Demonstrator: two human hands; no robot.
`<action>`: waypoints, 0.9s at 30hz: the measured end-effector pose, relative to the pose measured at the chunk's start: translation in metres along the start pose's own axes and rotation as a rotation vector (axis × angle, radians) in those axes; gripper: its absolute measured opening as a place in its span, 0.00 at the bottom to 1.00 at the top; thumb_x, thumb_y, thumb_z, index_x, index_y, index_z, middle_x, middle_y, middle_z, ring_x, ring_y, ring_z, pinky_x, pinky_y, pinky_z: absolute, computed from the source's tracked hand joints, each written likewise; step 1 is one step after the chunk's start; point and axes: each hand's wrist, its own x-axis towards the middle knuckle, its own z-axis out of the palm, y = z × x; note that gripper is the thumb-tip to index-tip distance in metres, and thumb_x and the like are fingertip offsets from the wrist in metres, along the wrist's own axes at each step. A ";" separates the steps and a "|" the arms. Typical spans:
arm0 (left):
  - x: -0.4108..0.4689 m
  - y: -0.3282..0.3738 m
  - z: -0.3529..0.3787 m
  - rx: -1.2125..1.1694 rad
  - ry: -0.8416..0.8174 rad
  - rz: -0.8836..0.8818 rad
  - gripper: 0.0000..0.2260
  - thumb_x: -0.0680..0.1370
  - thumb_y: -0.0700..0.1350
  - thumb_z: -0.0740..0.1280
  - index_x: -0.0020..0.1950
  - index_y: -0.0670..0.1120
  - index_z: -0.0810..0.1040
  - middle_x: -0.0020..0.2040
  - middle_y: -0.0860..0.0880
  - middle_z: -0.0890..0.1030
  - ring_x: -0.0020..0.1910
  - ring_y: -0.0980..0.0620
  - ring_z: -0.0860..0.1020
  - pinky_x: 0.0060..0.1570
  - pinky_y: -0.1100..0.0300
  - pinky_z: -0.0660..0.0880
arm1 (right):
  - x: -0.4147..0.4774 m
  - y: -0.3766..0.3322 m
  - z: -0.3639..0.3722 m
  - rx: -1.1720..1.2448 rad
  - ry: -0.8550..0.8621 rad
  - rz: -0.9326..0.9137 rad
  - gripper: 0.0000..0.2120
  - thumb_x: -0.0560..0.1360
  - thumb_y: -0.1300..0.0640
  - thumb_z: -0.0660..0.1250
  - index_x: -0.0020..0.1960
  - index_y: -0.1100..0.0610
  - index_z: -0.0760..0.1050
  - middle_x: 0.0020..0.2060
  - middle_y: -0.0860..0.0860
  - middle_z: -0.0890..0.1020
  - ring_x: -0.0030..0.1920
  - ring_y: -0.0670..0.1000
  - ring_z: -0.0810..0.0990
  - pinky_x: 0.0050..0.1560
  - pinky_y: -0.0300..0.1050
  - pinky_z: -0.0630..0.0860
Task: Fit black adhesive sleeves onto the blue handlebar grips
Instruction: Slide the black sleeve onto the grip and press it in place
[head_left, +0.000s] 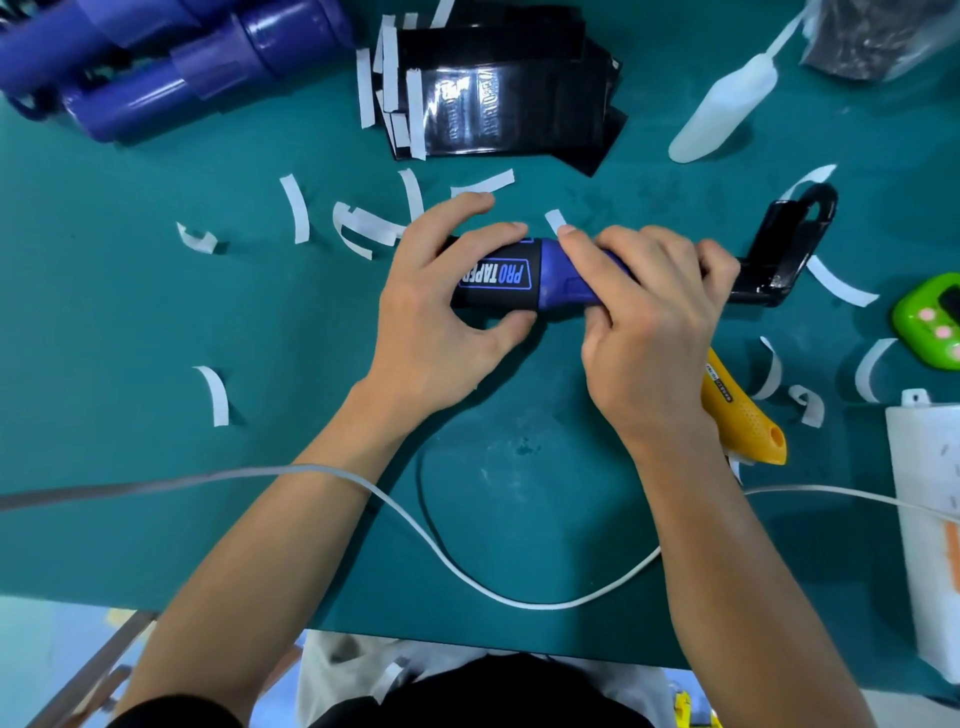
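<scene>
Blue grip (563, 283), held by both hands, over green table mat (130, 312) strewn with white strips (295, 208).

Glossy blue plastic grip (563, 283) wears a matt black sleeve (493, 283) (printed); paper strips (294, 208) litter a matt green mat (156, 312).

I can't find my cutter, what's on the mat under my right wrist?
A yellow utility knife; one end shows, but the right hand covers the other, so its blade cannot be seen.
</scene>
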 end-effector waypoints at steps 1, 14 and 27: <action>0.000 0.001 0.000 -0.004 -0.002 -0.007 0.26 0.66 0.42 0.80 0.65 0.45 0.83 0.71 0.45 0.75 0.72 0.46 0.73 0.70 0.46 0.72 | 0.000 0.000 0.000 0.001 -0.002 0.002 0.20 0.75 0.71 0.69 0.63 0.56 0.85 0.52 0.53 0.85 0.54 0.59 0.82 0.60 0.55 0.65; 0.002 0.003 0.002 -0.082 0.013 -0.140 0.25 0.63 0.41 0.77 0.61 0.49 0.85 0.63 0.53 0.74 0.64 0.52 0.76 0.65 0.54 0.75 | -0.001 -0.002 0.002 0.037 -0.030 0.005 0.22 0.71 0.72 0.71 0.63 0.57 0.85 0.51 0.53 0.85 0.52 0.60 0.82 0.59 0.53 0.65; 0.007 0.001 -0.003 -0.052 -0.075 -0.085 0.24 0.67 0.43 0.78 0.64 0.48 0.84 0.64 0.51 0.76 0.65 0.54 0.76 0.68 0.53 0.74 | -0.005 0.010 0.012 0.118 -0.065 0.023 0.26 0.68 0.70 0.71 0.64 0.56 0.84 0.52 0.51 0.84 0.53 0.57 0.79 0.60 0.53 0.65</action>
